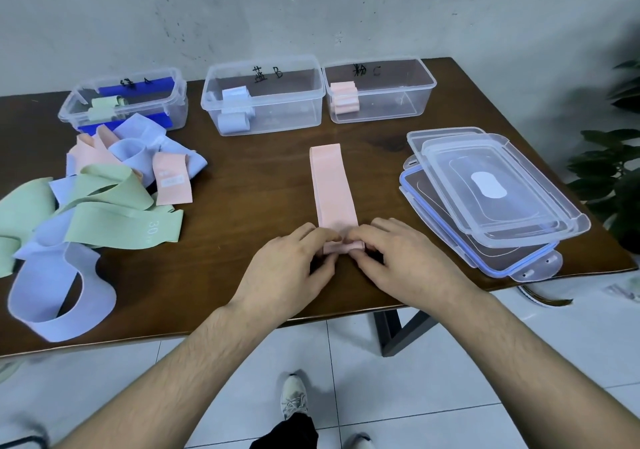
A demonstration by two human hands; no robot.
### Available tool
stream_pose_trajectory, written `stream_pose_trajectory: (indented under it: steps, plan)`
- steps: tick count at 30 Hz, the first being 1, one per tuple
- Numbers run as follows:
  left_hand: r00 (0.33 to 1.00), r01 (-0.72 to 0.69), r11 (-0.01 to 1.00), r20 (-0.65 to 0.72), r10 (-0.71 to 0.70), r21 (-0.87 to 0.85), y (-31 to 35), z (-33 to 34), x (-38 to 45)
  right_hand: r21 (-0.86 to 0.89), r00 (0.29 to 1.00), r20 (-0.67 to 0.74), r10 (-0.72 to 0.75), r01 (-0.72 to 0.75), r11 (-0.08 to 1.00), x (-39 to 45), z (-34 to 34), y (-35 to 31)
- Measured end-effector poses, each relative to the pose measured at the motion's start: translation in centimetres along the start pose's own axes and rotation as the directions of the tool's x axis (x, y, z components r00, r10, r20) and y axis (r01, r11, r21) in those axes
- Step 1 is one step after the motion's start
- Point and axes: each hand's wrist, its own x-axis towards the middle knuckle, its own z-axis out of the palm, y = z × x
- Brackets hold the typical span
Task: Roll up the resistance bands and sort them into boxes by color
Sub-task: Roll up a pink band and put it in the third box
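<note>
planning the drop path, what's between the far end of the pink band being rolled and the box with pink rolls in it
Only bare brown table, as the head view shows. The pink band ends short of the pink box; both the left hand and right hand pinch its near rolled end.

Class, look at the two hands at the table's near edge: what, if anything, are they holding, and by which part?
Both the left hand and right hand pinch the pink band at its near end, where the first small roll has formed.
</note>
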Motion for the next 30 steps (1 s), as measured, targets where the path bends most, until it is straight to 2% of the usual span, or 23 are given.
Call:
stream_pose_trajectory:
  steps: [9,23,30]
  plan:
    - [0.999,0.028,0.999,-0.038,-0.027,0.03,-0.2,0.3,0.4,-0.025,1.0,-0.004,-0.006,0.006,1.0,0.0,0.0,0.0]
    - [1.0,0.026,0.997,-0.011,-0.025,0.069,-0.6,0.2,0.9,-0.002,0.998,0.041,0.043,-0.043,0.999,1.3,-0.3,0.6]
    - [0.999,0.044,0.997,-0.006,-0.043,0.067,-0.8,0.2,1.2,-0.009,1.0,0.031,0.0,0.0,1.0,1.2,-0.3,0.5]
